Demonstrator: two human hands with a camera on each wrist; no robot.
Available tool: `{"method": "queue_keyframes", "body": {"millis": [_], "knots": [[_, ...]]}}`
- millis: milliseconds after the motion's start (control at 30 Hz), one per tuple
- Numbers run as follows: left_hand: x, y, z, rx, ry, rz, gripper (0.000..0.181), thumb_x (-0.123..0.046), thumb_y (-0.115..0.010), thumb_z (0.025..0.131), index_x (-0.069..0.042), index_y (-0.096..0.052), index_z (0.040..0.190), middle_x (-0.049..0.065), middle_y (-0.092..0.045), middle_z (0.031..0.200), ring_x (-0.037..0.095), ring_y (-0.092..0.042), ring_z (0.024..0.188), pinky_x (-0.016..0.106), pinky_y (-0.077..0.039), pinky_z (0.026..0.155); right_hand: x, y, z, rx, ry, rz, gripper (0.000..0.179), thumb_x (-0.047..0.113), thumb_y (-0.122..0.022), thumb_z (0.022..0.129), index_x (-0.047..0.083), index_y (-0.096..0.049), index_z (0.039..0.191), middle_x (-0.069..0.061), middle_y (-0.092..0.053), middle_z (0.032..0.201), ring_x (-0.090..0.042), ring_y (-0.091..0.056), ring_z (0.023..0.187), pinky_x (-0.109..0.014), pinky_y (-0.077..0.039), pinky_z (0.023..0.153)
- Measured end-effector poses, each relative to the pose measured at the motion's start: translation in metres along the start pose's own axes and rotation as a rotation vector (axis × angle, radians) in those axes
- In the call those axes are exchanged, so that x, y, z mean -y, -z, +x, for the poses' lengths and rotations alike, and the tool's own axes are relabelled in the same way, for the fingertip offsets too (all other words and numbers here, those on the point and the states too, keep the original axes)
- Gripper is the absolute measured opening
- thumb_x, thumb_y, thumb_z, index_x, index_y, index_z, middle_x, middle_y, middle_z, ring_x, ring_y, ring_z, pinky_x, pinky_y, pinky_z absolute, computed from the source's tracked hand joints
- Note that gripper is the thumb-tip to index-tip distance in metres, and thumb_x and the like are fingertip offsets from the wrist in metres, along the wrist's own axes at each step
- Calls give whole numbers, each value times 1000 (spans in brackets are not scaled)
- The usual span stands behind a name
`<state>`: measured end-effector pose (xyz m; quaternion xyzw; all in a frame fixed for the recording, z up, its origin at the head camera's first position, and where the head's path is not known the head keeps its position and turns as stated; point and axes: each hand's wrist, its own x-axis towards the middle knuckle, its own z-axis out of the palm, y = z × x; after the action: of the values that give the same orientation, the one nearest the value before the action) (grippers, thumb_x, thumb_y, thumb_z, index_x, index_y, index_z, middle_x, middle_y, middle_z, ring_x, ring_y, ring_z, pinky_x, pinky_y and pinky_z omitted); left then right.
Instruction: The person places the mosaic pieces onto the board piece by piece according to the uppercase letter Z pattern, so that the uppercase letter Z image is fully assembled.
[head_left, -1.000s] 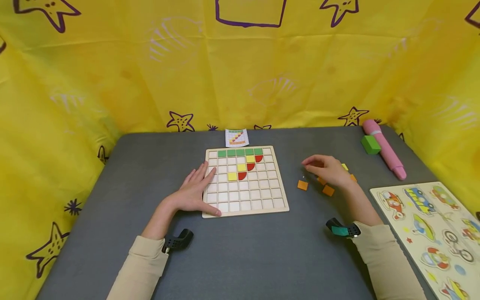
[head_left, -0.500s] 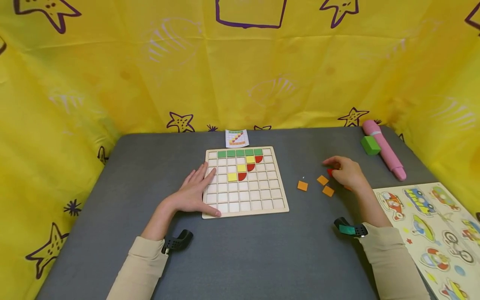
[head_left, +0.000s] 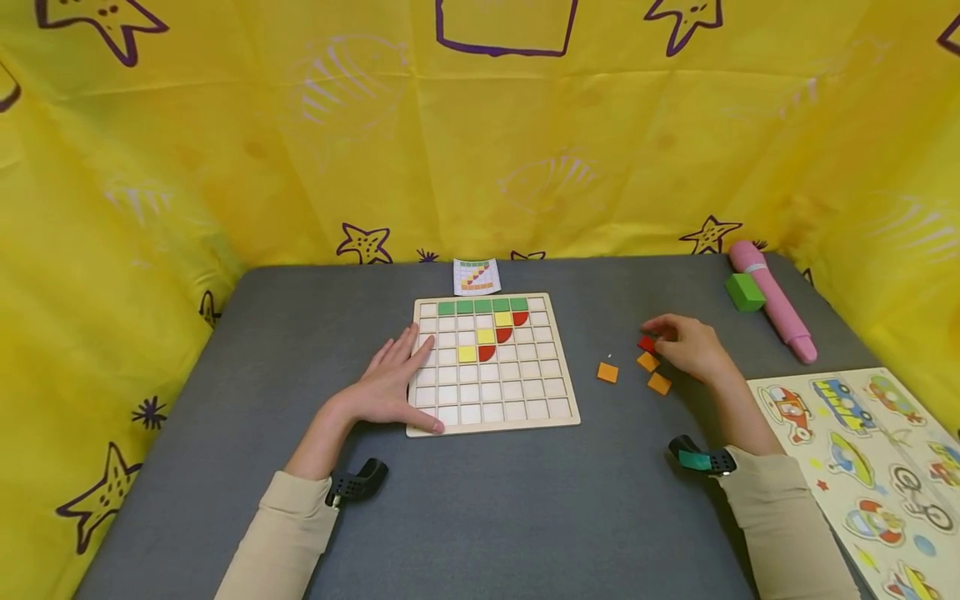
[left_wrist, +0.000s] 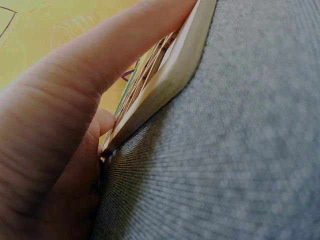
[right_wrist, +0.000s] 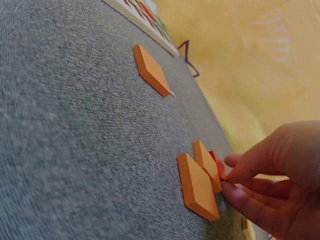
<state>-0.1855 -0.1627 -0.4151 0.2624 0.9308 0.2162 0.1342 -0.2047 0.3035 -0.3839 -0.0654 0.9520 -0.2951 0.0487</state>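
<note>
A wooden grid board (head_left: 517,410) lies in the middle of the table, with green squares (head_left: 483,306), yellow squares (head_left: 486,336) and red rounded pieces (head_left: 504,335) in its cells. My left hand (head_left: 386,387) rests spread over the board's left edge, its thumb on the near corner; the left wrist view shows that thumb across the board rim (left_wrist: 172,82). Right of the board, my right hand (head_left: 692,346) pinches a red piece (right_wrist: 218,165) at its edge, low over the table. Orange squares (right_wrist: 196,187) lie just beside those fingertips, and another orange square (head_left: 607,372) sits nearer the board.
Behind the board lies a small pattern card (head_left: 476,277). A pink cylinder (head_left: 776,304) and a green block (head_left: 745,292) are at the back right. A picture puzzle board (head_left: 832,467) covers the right side. A yellow curtain (head_left: 480,167) encloses the table.
My right hand moved right, uncovering orange squares, and reached the red piece, which then shifted slightly left. My left hand stayed on the board.
</note>
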Motion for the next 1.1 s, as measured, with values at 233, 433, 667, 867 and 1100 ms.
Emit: {"method": "queue_keyframes", "body": {"millis": [233, 433, 667, 867, 1100], "knots": [[0, -1, -1, 0, -2, -3, 131, -70, -76, 65, -7, -8, 157, 16, 12, 162, 30, 9, 148, 51, 2, 115, -1, 1, -2, 19, 55, -12, 30, 3, -61, 88, 2, -66, 118, -21, -64, 102, -36, -56, 93, -42, -42, 76], [0, -1, 0, -3, -3, -8, 132, -70, -76, 64, -7, -8, 157, 16, 12, 161, 29, 9, 148, 51, 2, 115, 2, -3, 2, 10, 46, -22, 28, 14, -69, 89, 0, -68, 113, -21, -63, 104, -35, -58, 92, -38, -44, 74], [-1, -1, -2, -3, 1, -12, 131, -69, -77, 64, -8, -8, 157, 16, 12, 161, 29, 9, 148, 51, 2, 115, 2, -8, 7, -14, 92, -31, 34, 20, -72, 89, 0, -66, 117, -19, -63, 105, -32, -59, 90, -39, -44, 75], [-1, 1, -1, 0, 0, -17, 131, -69, -77, 65, -7, -7, 157, 16, 12, 161, 30, 9, 148, 52, 2, 115, 1, -12, 8, -56, 93, -47, 32, 22, -72, 89, 0, -68, 112, -16, -64, 99, -29, -57, 85, -38, -42, 73], [-1, 1, 0, 1, -2, -9, 131, -70, -77, 64, -8, -7, 157, 16, 12, 162, 29, 9, 148, 51, 1, 115, 11, -17, 6, -86, 41, -27, 35, 36, -68, 92, 4, -68, 105, -10, -66, 92, -23, -54, 79, -33, -41, 67]]}}
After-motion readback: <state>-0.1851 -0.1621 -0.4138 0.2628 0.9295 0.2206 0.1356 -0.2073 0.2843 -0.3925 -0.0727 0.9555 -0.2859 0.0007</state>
